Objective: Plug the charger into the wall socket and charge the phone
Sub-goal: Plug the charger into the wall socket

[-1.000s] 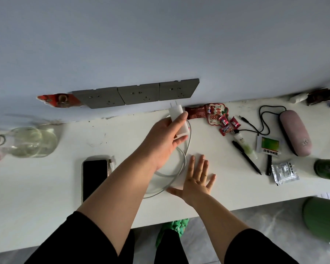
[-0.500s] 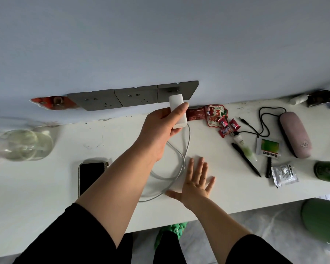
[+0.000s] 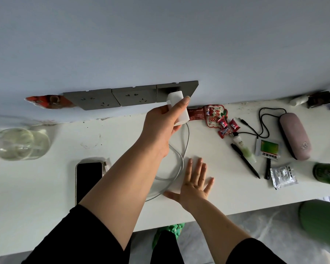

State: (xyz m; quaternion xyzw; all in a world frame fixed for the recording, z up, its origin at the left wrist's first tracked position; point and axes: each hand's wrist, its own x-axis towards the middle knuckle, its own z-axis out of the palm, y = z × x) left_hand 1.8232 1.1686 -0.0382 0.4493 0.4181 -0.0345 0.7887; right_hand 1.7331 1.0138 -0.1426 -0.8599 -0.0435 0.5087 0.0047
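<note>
Fingers of the left hand (image 3: 160, 126) are curling round the white rectangular plastic charger block (image 3: 177, 101), the thumb lying along its side, holding its top end against the rightmost grey square wall socket (image 3: 190, 88) in a row of three. The thin white cable (image 3: 181, 161) is looping from the block across the white desk (image 3: 46, 206). The right hand (image 3: 193, 181) is resting flat on the desk, fingers straight and spread, gripping nothing. The black-screened rectangular phone (image 3: 89, 180) is lying face up beside the left forearm.
</note>
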